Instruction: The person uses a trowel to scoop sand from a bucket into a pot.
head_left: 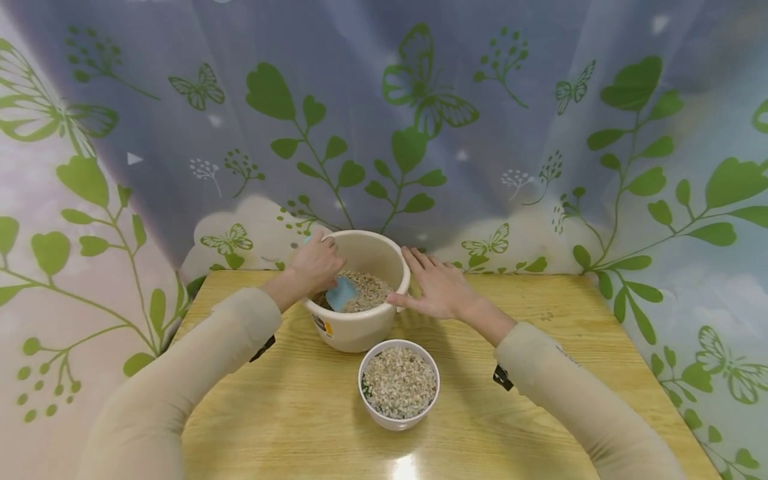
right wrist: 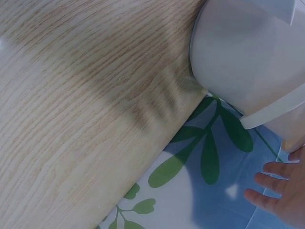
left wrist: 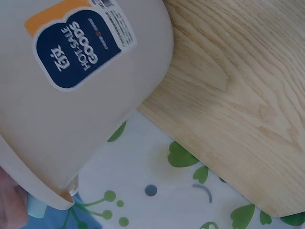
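A cream bucket [head_left: 354,331] stands near the back edge of the table, with a bed of small pale pebbles or gravel [head_left: 372,287] inside. My left hand [head_left: 313,267], over the bucket's left side, grips a light-blue scoop [head_left: 342,294] whose blade rests in the gravel. In the left wrist view only part of that hand [left wrist: 10,205] shows past the rim. My right hand [head_left: 441,287] touches the bucket's right rim with its fingers straight and spread. In front stands a white bowl [head_left: 399,423], filled with similar gravel [head_left: 401,383]; a bit of green shows at its left edge.
The wooden table [head_left: 510,400] carries the bucket and bowl. A patterned curtain [head_left: 354,107] with leaves and butterflies hangs close behind the table and along both sides. A label [left wrist: 78,52] is stuck on the bucket's wall.
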A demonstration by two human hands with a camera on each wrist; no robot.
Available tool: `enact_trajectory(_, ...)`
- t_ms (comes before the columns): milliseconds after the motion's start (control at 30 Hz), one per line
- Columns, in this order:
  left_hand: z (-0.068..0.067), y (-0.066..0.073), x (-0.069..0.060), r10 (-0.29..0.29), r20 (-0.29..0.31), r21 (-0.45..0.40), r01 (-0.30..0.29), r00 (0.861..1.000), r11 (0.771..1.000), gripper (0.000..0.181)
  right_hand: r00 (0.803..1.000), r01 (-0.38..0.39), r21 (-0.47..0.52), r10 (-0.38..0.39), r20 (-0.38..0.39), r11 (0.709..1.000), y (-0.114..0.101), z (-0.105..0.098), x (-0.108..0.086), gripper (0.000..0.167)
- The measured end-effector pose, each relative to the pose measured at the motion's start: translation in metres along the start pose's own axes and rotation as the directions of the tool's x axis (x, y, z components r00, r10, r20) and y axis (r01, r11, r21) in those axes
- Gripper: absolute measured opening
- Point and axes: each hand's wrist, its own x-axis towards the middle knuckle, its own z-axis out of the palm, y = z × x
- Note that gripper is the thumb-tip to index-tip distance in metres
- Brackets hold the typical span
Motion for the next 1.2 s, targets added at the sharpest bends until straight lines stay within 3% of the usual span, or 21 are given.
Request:
enact_trajectory(367,-0.002,0.000,-0.004,-0.011,-0.002,-0.067,0.011,1.000,0.998,0.040,1.000,-0.012,-0.001,0.012,0.008,1.000,0.000,0.002,0.001,0.114)
enact_trajectory(633,-0.004,0.000,-0.009,-0.004,-0.061,-0.092,-0.002,0.998,0.996,0.045,1.000,-0.019,0.005,0.019,0.011,1.000,0.000,0.001,0.000,0.114)
enact_trajectory(933,-0.007,0.000,-0.012,0.013,-0.077,-0.121,-0.022,0.997,0.992,0.048,1.000,-0.024,0.017,0.024,-0.005,1.000,0.001,0.004,-0.001,0.112)
enact_trajectory(1200,-0.012,-0.003,-0.020,0.009,-0.052,-0.231,-0.021,0.999,0.973,0.048,1.000,-0.024,0.020,0.024,-0.004,1.000,0.001,0.005,0.000,0.112)
